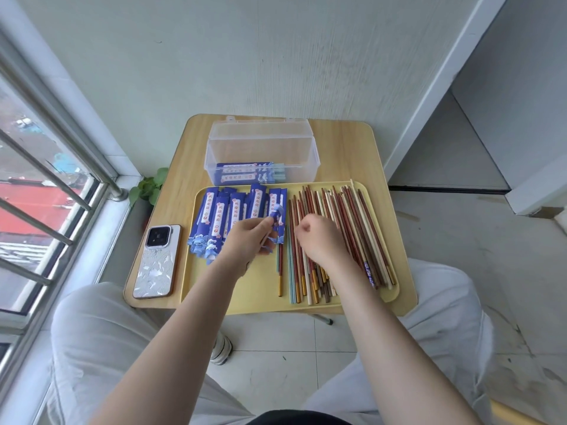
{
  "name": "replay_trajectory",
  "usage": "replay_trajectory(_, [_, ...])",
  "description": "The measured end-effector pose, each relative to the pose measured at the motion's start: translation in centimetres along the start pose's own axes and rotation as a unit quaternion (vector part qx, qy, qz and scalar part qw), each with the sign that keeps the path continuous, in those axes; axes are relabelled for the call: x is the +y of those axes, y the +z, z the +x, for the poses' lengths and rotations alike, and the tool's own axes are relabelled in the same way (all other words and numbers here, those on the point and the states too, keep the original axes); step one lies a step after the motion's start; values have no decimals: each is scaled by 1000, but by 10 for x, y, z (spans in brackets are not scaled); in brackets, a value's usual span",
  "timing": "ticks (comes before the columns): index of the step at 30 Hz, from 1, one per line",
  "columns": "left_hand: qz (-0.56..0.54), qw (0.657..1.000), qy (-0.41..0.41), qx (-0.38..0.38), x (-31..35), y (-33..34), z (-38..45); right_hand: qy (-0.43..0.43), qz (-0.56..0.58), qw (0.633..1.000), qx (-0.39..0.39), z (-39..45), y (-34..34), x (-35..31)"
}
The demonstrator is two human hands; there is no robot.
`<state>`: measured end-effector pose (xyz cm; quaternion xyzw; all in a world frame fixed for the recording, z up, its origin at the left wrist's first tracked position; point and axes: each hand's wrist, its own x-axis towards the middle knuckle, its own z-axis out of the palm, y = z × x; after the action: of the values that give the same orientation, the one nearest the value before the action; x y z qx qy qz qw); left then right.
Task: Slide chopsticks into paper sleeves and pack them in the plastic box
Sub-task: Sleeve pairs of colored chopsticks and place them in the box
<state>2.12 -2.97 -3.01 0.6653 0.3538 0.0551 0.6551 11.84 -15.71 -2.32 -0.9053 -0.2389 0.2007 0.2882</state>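
A yellow tray [260,289] on a small wooden table carries a pile of blue paper sleeves [221,216] on its left and a spread of loose chopsticks [346,228] on its right. My left hand [248,240] pinches one blue sleeve [276,214] at the pile's right edge. My right hand [322,240] hovers with curled fingers over the chopsticks; whether it grips one cannot be told. Behind the tray stands the clear plastic box [260,148], lid open, with a few sleeved chopsticks [248,173] lying in it.
A phone [158,262] in a white patterned case lies on the table [352,148] left of the tray. A window with metal bars runs along the left, a small green plant [148,187] beside it. My knees sit below the table's front edge.
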Motion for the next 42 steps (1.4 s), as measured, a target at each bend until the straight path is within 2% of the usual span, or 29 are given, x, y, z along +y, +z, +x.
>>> replay_trajectory(1, [-56, 998, -32, 7, -2, 1, -1, -9, -90, 996, -21, -2, 7, 0])
replay_trajectory(3, [-120, 990, -75, 9, -6, 2, -2, -5, -203, 978, -53, -5, 18, -5])
replay_trajectory(7, [-179, 977, -114, 1, -15, 6, -2, 14, -285, 956, -69, -9, 28, -20])
replay_trajectory(15, [-158, 982, -101, 9, -31, 8, 3, 51, -309, 947, -66, -14, 34, -30])
replay_trajectory(21, [-117, 989, -86, 6, -31, 10, 3, 68, -272, 957, -78, -16, 38, -32])
replay_trajectory(31, [-143, 986, -80, 23, -27, 12, 4, 93, -241, 964, -66, -12, 34, -31])
replay_trajectory(34, [-134, 988, -72, 25, -25, 11, 4, 87, -202, 975, -37, -11, 22, -25])
replay_trajectory(37, [-135, 988, -80, 6, -21, 13, 0, 56, -109, 992, 16, -9, 4, -19])
replay_trajectory(40, [-109, 992, -65, -10, -16, 15, -5, 15, 50, 997, 60, -4, -12, -14])
replay_trajectory(42, [-97, 994, -43, -12, -12, 14, -7, 19, 189, 979, 68, 0, -22, -13])
